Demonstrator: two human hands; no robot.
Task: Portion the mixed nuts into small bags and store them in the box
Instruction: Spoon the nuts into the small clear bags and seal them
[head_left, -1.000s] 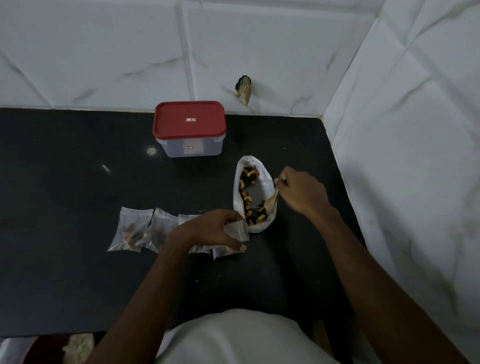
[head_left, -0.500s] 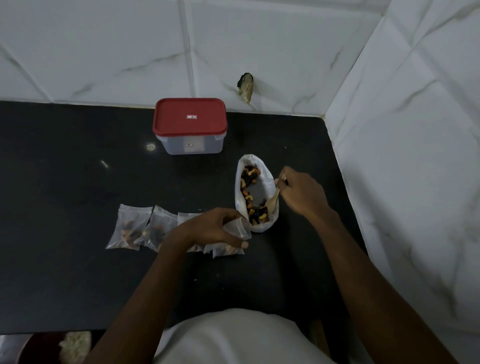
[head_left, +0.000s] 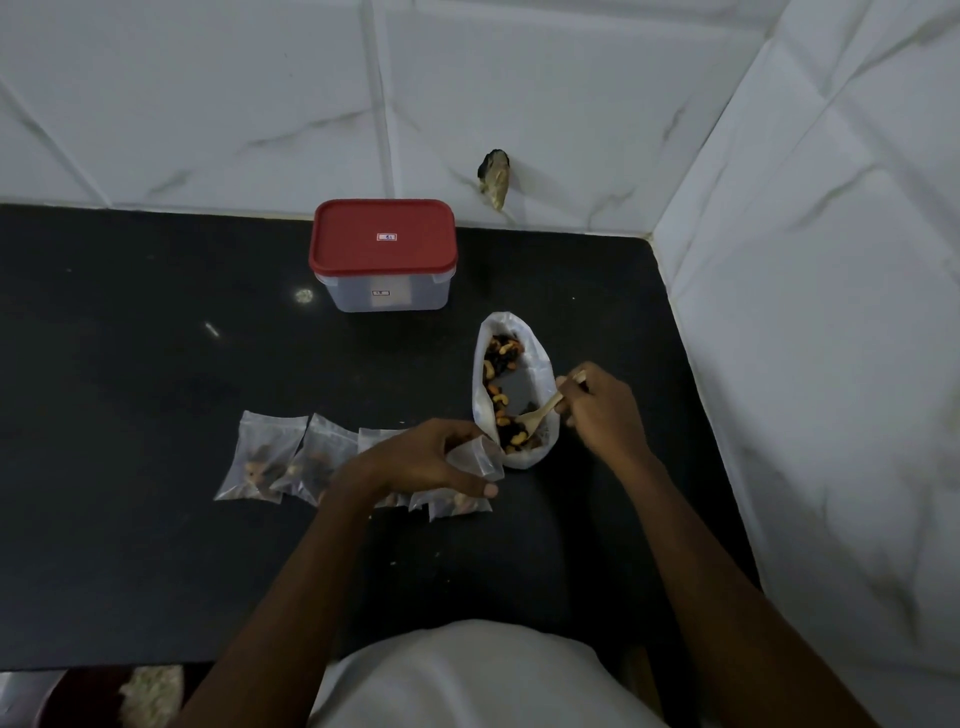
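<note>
A large white bag of mixed nuts (head_left: 540, 358) lies open on the black counter. My right hand (head_left: 597, 410) grips a small wooden spoon (head_left: 540, 414) whose bowl rests among the nuts at the bag's near end. My left hand (head_left: 415, 460) holds a small clear bag (head_left: 475, 457) by its mouth, right beside the big bag's near edge. Several small filled bags (head_left: 267, 457) lie in a row to the left, partly hidden under my left hand. The box (head_left: 383, 254), clear with a red lid on it, stands behind.
White marble-look tiled walls close the counter (head_left: 130, 364) at the back and on the right. A dark chipped spot (head_left: 495, 176) marks the back wall. The counter's near edge runs just in front of my white shirt.
The spoon has stayed in the nuts with only slight hand shifts. The camera has tilted a little, and both hands keep their holds.
</note>
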